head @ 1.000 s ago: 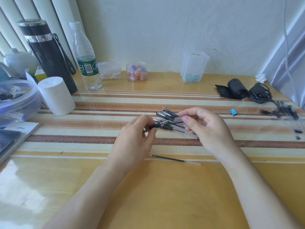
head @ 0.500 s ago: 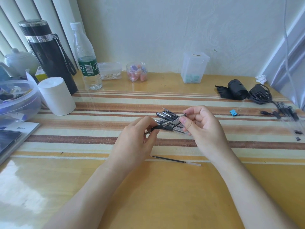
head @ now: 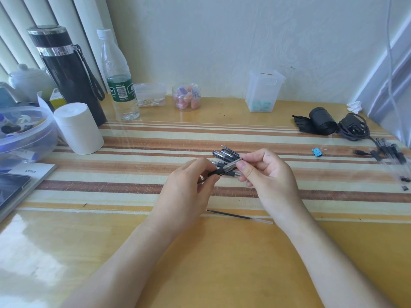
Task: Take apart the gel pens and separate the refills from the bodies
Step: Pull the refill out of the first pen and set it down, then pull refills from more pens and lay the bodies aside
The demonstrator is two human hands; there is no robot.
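Note:
I hold one gel pen (head: 224, 169) between both hands above the striped mat. My left hand (head: 189, 187) pinches its black grip and tip end. My right hand (head: 264, 174) pinches the clear barrel end. Behind my fingers lies a small pile of gel pens (head: 224, 154) with black caps. A loose black refill (head: 239, 216) lies on the table below my hands. At the far right edge lies a group of clear pen bodies (head: 391, 152) with small black parts beside them.
A white cylinder (head: 77, 127), black flask (head: 66, 70), water bottle (head: 117, 81) and a clear bowl (head: 24, 132) stand at the left. Small clear containers (head: 263, 92) line the wall. A black roll (head: 322, 121), a cable bundle (head: 353, 127) and a blue binder clip (head: 317, 151) sit at right.
The pen in my hands has tilted, its barrel end rising toward the right. My right hand has shifted slightly up and closer to my left hand. The loose refill has not moved.

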